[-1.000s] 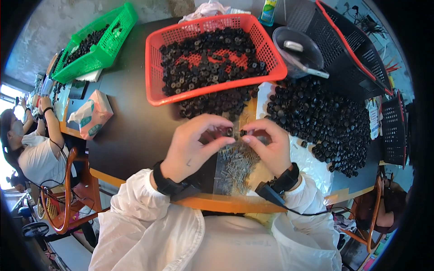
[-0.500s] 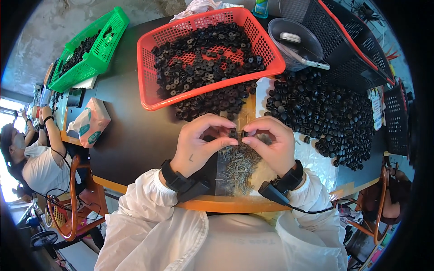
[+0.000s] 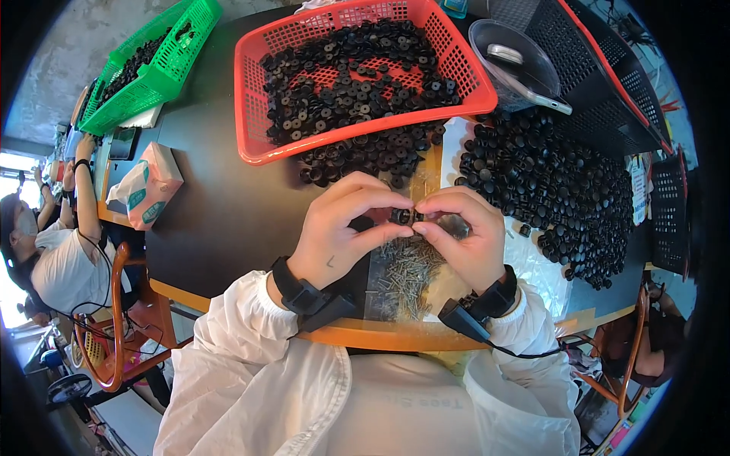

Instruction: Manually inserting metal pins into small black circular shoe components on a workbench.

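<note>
Your left hand and right hand grip small black parts between thumb and forefinger, above metal pins; the red basket stands farther.

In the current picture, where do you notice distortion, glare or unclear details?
Head view: the orange table edge curves, perhaps from the fisheye; the far-left window is washed out; the pale plastic sheet shows glare; the pinched black parts lack fine detail.

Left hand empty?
No, the left hand pinches a small black part in its fingers.
</note>
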Action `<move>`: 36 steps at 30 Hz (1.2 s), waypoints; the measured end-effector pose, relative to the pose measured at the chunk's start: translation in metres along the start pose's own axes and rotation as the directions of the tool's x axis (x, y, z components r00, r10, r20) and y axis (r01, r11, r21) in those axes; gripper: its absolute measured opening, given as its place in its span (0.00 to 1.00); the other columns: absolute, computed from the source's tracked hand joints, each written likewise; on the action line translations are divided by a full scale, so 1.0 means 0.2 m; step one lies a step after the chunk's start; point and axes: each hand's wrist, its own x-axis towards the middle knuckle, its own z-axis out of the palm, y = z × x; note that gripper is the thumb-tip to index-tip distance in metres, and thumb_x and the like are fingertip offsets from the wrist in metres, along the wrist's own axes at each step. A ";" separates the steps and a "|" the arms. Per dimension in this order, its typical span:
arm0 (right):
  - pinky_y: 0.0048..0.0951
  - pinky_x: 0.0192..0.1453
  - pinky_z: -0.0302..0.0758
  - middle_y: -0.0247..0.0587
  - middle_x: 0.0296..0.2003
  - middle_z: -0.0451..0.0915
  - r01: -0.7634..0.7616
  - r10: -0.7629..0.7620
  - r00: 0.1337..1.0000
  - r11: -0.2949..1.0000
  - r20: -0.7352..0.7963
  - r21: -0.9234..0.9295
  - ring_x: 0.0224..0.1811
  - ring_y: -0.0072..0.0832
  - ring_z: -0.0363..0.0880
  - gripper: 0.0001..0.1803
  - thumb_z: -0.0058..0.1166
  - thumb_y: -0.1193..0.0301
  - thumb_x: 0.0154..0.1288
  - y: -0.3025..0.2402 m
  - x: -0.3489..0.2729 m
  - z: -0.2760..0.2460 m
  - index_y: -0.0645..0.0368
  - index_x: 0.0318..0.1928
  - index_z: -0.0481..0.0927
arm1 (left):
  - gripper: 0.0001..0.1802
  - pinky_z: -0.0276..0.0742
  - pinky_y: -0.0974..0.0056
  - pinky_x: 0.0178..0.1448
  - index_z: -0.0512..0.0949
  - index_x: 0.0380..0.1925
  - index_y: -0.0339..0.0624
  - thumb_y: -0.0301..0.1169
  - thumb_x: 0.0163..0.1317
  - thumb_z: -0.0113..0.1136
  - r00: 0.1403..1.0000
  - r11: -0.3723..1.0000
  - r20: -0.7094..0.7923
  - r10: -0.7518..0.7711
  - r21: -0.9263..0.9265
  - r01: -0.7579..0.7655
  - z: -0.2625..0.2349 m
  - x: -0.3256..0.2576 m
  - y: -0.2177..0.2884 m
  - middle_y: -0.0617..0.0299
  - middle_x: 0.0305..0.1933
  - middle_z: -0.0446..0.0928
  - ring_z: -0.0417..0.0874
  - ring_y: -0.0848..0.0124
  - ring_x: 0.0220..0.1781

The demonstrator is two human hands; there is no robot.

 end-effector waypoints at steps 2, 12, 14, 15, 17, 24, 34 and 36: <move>0.29 0.45 0.78 0.40 0.39 0.84 0.032 -0.032 0.999 0.999 -0.003 -0.026 0.40 0.32 0.83 0.13 0.69 0.78 0.53 0.00 0.00 0.00 0.59 0.40 0.84 | 0.22 0.83 0.69 0.43 0.82 0.47 0.37 0.21 0.50 0.75 0.999 0.999 -0.007 0.033 -0.007 -0.033 0.00 0.00 -0.03 0.54 0.47 0.80 0.84 0.70 0.40; 0.31 0.43 0.77 0.39 0.37 0.85 0.144 -0.145 0.989 0.984 -0.001 -0.108 0.38 0.35 0.82 0.14 0.70 0.77 0.50 -0.01 0.01 0.00 0.58 0.39 0.85 | 0.18 0.82 0.68 0.41 0.82 0.41 0.37 0.26 0.49 0.75 0.998 0.994 -0.053 -0.032 -0.105 0.026 0.03 -0.02 -0.02 0.58 0.40 0.80 0.83 0.71 0.37; 0.31 0.43 0.77 0.39 0.37 0.85 0.132 -0.132 0.991 0.985 0.005 -0.107 0.38 0.35 0.82 0.14 0.71 0.77 0.49 0.00 0.00 0.00 0.58 0.39 0.85 | 0.18 0.82 0.68 0.40 0.82 0.41 0.37 0.26 0.49 0.76 0.998 0.996 -0.052 -0.021 -0.087 0.017 0.03 -0.01 -0.02 0.58 0.40 0.80 0.83 0.71 0.36; 0.31 0.43 0.77 0.39 0.37 0.85 0.131 -0.130 0.991 0.985 0.011 -0.109 0.38 0.35 0.82 0.14 0.71 0.77 0.49 -0.01 0.01 0.00 0.58 0.39 0.85 | 0.18 0.82 0.68 0.40 0.82 0.41 0.37 0.26 0.49 0.76 0.999 0.997 -0.052 -0.005 -0.079 0.001 0.03 -0.01 -0.02 0.58 0.40 0.81 0.83 0.71 0.36; 0.31 0.43 0.77 0.39 0.37 0.85 0.127 -0.127 0.992 0.984 0.008 -0.124 0.38 0.35 0.82 0.14 0.71 0.77 0.49 -0.02 0.01 0.01 0.58 0.39 0.85 | 0.18 0.82 0.68 0.40 0.82 0.41 0.37 0.26 0.49 0.76 0.998 0.997 -0.058 0.007 -0.074 -0.011 0.02 -0.01 -0.02 0.58 0.40 0.81 0.83 0.71 0.36; 0.31 0.43 0.77 0.39 0.37 0.85 0.121 -0.123 0.992 0.985 -0.006 -0.120 0.38 0.35 0.82 0.14 0.71 0.76 0.49 -0.01 0.01 0.00 0.58 0.39 0.86 | 0.18 0.82 0.68 0.40 0.82 0.41 0.37 0.26 0.49 0.76 0.998 0.998 -0.062 0.012 -0.060 -0.015 0.02 -0.01 0.00 0.57 0.40 0.81 0.84 0.71 0.36; 0.27 0.44 0.78 0.38 0.37 0.84 -0.060 0.061 0.998 0.989 -0.004 0.136 0.39 0.28 0.82 0.13 0.71 0.79 0.50 0.00 -0.02 0.02 0.60 0.39 0.85 | 0.19 0.80 0.68 0.42 0.82 0.39 0.34 0.23 0.45 0.78 0.996 0.993 -0.064 0.069 -0.090 -0.075 0.03 -0.01 -0.02 0.54 0.41 0.82 0.82 0.71 0.37; 0.26 0.45 0.78 0.38 0.37 0.84 -0.248 0.258 0.966 0.902 0.020 0.354 0.39 0.25 0.82 0.13 0.70 0.80 0.51 -0.01 -0.04 0.04 0.62 0.39 0.85 | 0.20 0.80 0.68 0.42 0.82 0.38 0.34 0.23 0.44 0.79 0.996 0.985 -0.084 0.034 -0.164 -0.047 0.04 -0.02 -0.03 0.54 0.41 0.81 0.81 0.71 0.37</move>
